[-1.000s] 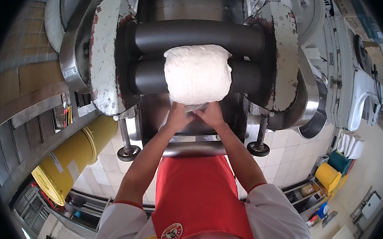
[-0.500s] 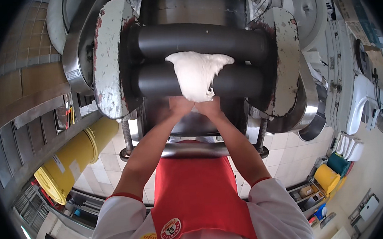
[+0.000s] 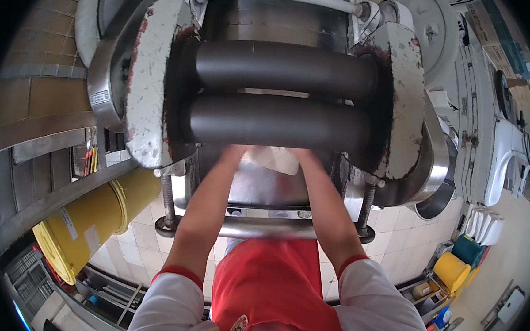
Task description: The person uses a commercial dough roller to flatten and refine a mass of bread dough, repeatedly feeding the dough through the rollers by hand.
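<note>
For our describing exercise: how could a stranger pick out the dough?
Find the two dark rollers. Below the lower one, between the left hand and right hand, is the dough, partly hidden. It is the pale, matte lump against shiny metal.

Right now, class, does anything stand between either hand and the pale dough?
Nothing visible does: the dough shows between the left hand and right hand. The nearer roller partly hides both hands, so contact is unclear.

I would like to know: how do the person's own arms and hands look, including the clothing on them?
Short white sleeves with red edging cover the upper arms; the forearms are bare, without visible watch or bracelet. The left hand and right hand are blurred and partly hidden, so finger details cannot be told.
</note>
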Available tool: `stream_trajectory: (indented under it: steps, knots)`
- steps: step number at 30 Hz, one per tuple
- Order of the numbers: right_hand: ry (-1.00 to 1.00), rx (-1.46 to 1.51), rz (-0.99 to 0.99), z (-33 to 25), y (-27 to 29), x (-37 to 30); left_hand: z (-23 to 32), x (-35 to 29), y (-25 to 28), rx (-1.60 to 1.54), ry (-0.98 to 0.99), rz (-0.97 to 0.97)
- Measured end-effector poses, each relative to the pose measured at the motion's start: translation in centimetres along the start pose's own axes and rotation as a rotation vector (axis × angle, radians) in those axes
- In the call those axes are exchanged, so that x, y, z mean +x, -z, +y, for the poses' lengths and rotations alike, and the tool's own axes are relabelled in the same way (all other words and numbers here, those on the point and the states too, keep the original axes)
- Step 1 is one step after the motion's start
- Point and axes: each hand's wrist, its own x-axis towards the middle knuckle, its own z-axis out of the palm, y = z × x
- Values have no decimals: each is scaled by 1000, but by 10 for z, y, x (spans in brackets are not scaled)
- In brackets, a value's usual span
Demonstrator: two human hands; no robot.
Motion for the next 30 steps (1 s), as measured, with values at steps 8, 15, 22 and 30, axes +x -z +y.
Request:
stream_trajectory:
  steps: [8,15,22,30]
  knots:
    - [-103,407,-318,-138,136,-219,190,-189,160,-411,179,-286]
    - [150,561,485,-267,275,-104,257,-3,249,-987,489,183]
    - [166,-151,517,-250,181,1,282,6,286,-1096,431,342]
    - [-145,-365,265,-281,195,88,142,-100,173,-440,426,65]
